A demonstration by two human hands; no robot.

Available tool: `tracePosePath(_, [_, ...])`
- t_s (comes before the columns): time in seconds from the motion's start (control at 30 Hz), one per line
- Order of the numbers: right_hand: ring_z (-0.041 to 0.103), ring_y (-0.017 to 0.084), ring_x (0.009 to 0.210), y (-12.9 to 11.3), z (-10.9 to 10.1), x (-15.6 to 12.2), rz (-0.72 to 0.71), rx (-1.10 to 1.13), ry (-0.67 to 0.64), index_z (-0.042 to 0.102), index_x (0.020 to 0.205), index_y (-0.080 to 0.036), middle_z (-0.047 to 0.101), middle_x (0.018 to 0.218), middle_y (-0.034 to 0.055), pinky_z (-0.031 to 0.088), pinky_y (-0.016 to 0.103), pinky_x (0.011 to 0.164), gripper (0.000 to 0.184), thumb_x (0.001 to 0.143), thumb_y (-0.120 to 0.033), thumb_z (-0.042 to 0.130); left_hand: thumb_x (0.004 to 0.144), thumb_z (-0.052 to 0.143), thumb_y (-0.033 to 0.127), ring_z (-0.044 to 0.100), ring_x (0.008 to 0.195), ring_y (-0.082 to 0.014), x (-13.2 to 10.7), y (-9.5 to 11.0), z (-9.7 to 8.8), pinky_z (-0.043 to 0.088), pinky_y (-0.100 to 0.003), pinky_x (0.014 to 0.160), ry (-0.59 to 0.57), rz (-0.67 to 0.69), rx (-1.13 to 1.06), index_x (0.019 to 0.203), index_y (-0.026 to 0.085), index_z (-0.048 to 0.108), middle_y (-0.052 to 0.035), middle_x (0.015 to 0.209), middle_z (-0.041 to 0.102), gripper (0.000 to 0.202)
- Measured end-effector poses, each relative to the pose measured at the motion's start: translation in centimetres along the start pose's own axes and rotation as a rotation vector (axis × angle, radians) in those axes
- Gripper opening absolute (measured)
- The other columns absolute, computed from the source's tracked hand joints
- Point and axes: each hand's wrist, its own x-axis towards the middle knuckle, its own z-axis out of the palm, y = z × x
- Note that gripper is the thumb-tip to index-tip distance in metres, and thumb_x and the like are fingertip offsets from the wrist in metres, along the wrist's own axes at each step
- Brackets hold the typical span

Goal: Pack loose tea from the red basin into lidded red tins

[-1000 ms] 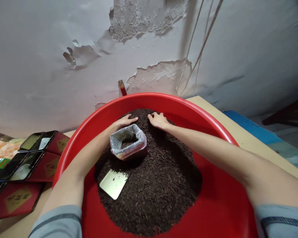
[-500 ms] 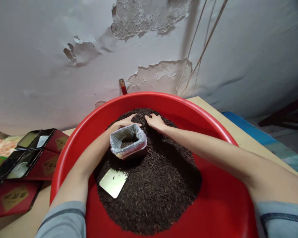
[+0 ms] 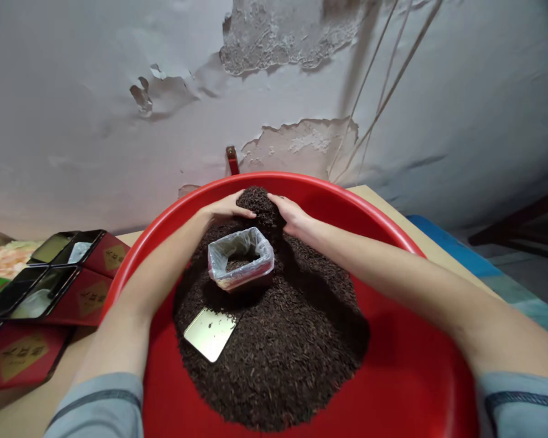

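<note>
Here, dark leaves (image 3: pixel 274 371) in red basin (image 3: pixel 411 347), some in lined box (image 3: pixel 244 278).

- Centre: the left hand (image 3: pixel 228 207) and right hand (image 3: pixel 291 215) cup a clump of dark leaves (image 3: pixel 256 202) between them.
- Just below: a box (image 3: pixel 251 282) lined with a plastic bag (image 3: pixel 219 263), on the leaf pile (image 3: pixel 278 359).
- Lower centre-left: a shiny lid (image 3: pixel 209 336) on the pile.
- Bottom: a red tub (image 3: pixel 411 347).
- Lower left: red boxes (image 3: pixel 50 359).
- Top: a peeling wall (image 3: pixel 86 128).

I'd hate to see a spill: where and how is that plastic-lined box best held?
Grip the plastic-lined box by its outer walls, probably from both sides at once, below the liner: the box sits open-topped on the heap, and loose plastic folded over its rim could slip.
</note>
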Motion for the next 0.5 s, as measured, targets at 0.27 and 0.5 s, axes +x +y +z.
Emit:
tracePosePath(0.27, [0.07, 0.02, 0.089, -5.1, 1.4, -5.8, 0.065, 0.358, -0.227, 0.065, 0.1, -0.022, 0.075, 0.098, 0.0048, 0.058, 0.039, 0.09, 0.011, 0.09, -0.026, 0.064, 0.057, 0.087, 0.02, 0.058, 0.127, -0.0325, -8.5, 4.2, -0.4, 0.046, -0.047, 0.109, 0.104, 0.083, 0.237, 0.13, 0.018, 0.058, -0.012, 0.131, 0.066, 0.079])
tracePosePath(0.5, [0.068, 0.018, 0.086, -5.0, 0.8, -8.2, 0.003, 0.131, -0.292, 0.07, 0.107, -0.02, 0.075, 0.101, 0.0056, 0.057, 0.037, 0.084, 0.024, 0.083, -0.021, 0.07, 0.059, 0.085, 0.025, 0.058, 0.125, -0.0297, -12.6, 2.4, 2.0, 0.046, -0.042, 0.107, 0.202, 0.075, 0.552, 0.134, 0.017, 0.058, -0.0121, 0.136, 0.062, 0.08])
